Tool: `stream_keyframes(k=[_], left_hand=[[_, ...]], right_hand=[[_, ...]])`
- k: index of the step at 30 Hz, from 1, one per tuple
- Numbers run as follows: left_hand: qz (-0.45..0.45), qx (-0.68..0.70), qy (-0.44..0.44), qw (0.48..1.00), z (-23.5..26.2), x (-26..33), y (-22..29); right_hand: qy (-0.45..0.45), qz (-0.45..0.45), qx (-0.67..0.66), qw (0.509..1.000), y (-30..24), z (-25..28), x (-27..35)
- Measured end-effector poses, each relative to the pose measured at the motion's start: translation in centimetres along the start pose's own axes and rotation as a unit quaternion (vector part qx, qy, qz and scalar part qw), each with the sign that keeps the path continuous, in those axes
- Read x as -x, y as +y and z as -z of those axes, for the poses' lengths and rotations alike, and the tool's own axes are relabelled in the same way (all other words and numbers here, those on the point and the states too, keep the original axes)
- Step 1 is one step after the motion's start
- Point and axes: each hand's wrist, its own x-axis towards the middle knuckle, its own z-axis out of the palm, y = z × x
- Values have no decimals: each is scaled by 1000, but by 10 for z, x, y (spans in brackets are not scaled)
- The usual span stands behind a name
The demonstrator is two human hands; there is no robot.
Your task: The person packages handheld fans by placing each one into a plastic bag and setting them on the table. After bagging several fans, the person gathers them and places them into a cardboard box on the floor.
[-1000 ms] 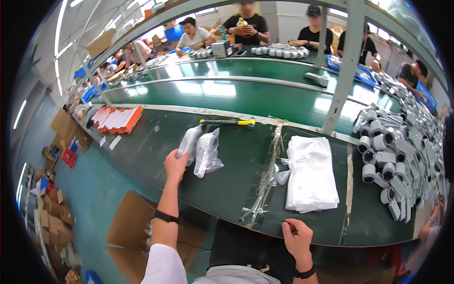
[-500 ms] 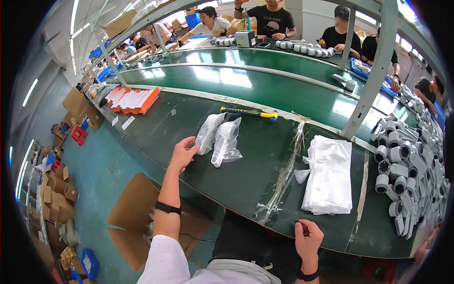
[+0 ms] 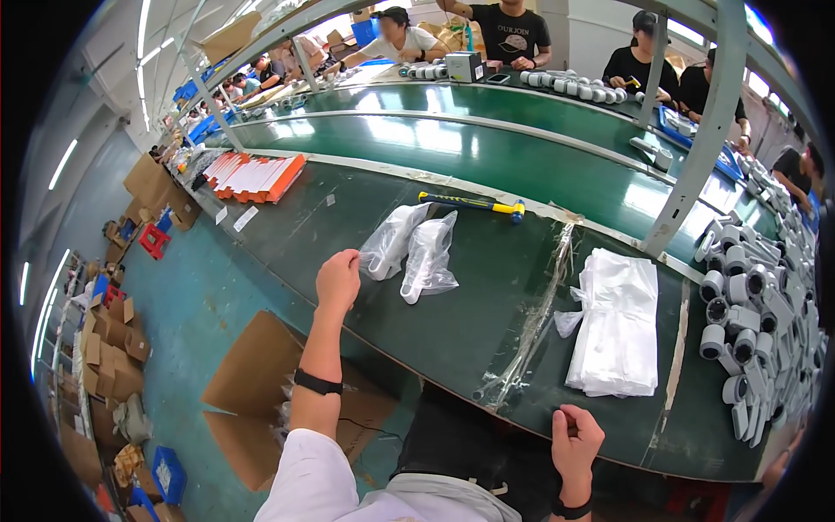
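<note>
My left hand [image 3: 337, 283] is closed at the near-left edge of a clear plastic bag [image 3: 380, 248] with a white part inside, its fingertips seeming to pinch the film. Beside it lies a second bagged white part [image 3: 426, 261], apart from both hands. My right hand [image 3: 577, 442] is held in a loose curl at the table's front edge, with nothing visible in it. Just beyond that hand is a stack of flat white plastic bags [image 3: 616, 326], tied around the middle. Behind the bagged parts rests a yellow and black hammer [image 3: 474, 204].
A heap of grey-white camera-like housings [image 3: 752, 322] covers the right end of the table. Orange and white cartons [image 3: 257, 177] lie at the far left. An open cardboard box [image 3: 248, 365] stands below the table's edge. Several co-workers sit across the green conveyor [image 3: 417, 143].
My left hand has closed its fingers and drawn slightly left, and the bag's film now stretches towards it. My right hand keeps its curl. The whole view has shifted a little.
</note>
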Motion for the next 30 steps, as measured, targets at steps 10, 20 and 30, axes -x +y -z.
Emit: stream_keyframes(k=[10,20,30], left_hand=[[-165,-2,2,986,12,0,2],[-251,-113,-62,959,9,-16,26],[-270,-68,-74,958,-5,-27,16]], right_hand=[[-2,5,14,1000,2,-1,-1],[6,5,17,1000,-2,-2,0],[4,2,8,1000,0,0,0]])
